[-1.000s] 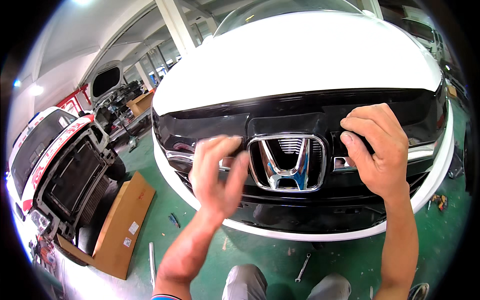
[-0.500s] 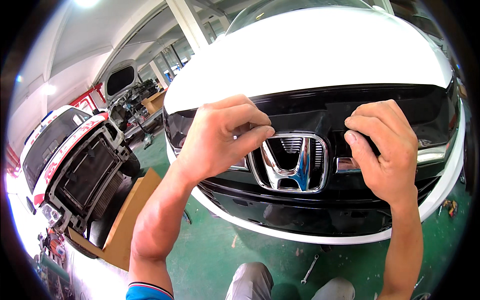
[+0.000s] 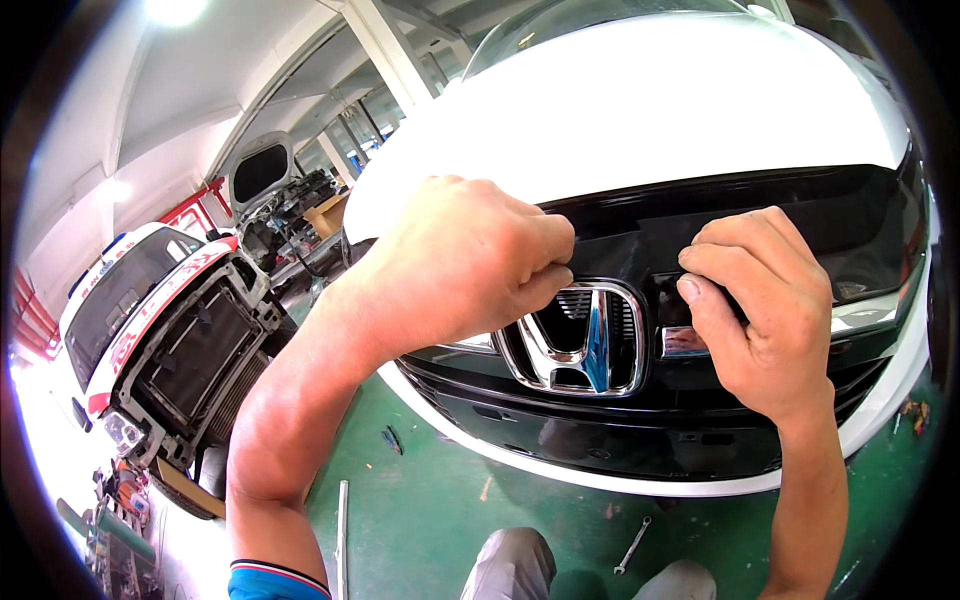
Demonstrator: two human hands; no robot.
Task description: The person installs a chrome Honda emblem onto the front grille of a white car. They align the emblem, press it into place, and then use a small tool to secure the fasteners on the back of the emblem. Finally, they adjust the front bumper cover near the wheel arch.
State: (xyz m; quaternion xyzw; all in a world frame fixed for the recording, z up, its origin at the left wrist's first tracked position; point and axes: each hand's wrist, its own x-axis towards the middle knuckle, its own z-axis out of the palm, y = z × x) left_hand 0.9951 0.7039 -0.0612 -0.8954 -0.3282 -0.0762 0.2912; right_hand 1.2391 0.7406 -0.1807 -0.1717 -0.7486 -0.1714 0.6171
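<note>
My left hand (image 3: 485, 250) is closed, thumb pressed to the curled fingers, just above the upper left of a chrome emblem (image 3: 598, 345) in a rounded frame. To the right of the emblem, my right hand (image 3: 765, 315) is closed in a pinch in front of the glossy black upper grille panel (image 3: 840, 195). Whatever the fingertips of either hand hold is too small or hidden to make out. The emblem sits in the front of a white car, below its hood (image 3: 640, 100). My left hand and forearm cover the grille's left part.
A wrench (image 3: 632, 546) lies on the green floor (image 3: 430, 530) between my knees. Left of it are a small dark tool (image 3: 391, 440) and a pale strip (image 3: 343, 540). Another car (image 3: 190, 340) with its front stripped stands at left; behind it is one with a raised hood (image 3: 262, 170).
My left hand has moved right and turned, its fingers curling in more. The right hand keeps nearly the same place and pinch. The view has shifted slightly.
</note>
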